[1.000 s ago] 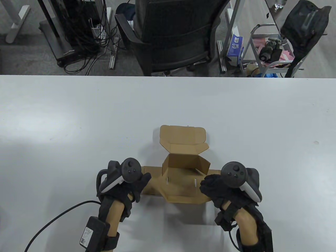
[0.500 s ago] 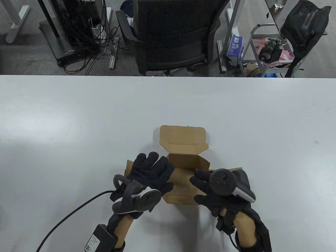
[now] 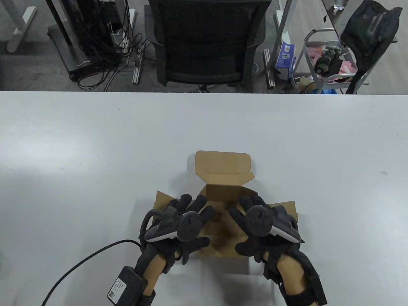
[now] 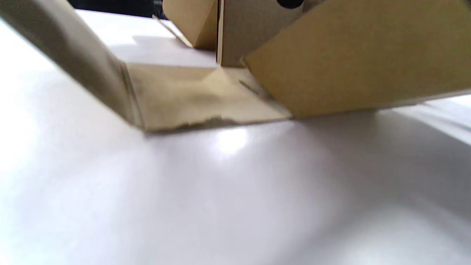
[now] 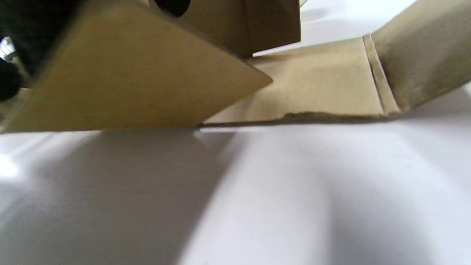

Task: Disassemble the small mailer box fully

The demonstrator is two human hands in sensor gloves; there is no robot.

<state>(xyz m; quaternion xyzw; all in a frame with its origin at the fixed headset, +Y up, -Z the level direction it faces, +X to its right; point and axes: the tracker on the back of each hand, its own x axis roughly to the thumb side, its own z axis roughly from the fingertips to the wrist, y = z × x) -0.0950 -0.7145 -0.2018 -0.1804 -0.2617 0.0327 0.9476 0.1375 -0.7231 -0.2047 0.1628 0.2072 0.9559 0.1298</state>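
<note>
We see the white table (image 3: 95, 143) from above, with a black cable (image 3: 79, 264) trailing in at the lower left toward the left forearm. Next comes the left hand (image 3: 181, 223) in its black sensor glove, a dark tracker strapped on its back, fingers spread and reaching forward onto the left part of the small brown cardboard mailer box (image 3: 223, 191). The box sits near the table's front edge, a little right of centre, half undone: on its left a side flap (image 3: 162, 199) angles up and outward beyond the left fingers. From the left wrist view we get that flap (image 4: 70, 62) rising off a flat panel (image 4: 198, 95) that lies on the table, with a larger brown panel (image 4: 360, 59) slanting up at the right. Whether the left hand's grip is actually closed on cardboard, we cannot tell; the fingers lie over it, extended.

In the middle, the back wall of the box stands upright and the lid (image 3: 223, 165) is thrown open behind it, away from us. The inside of the box holds nothing that we can make out beyond its own folded panels.

On to the right hand (image 3: 255, 223), also gloved with a tracker, fingers spread forward onto the right part of the box; its grip we cannot judge either. Beyond it the right side flap (image 3: 287, 208) tilts up and outward. The right wrist view mirrors this: a flat panel (image 5: 316, 88) on the table and a flap (image 5: 419, 62) rising at the far right.
</note>
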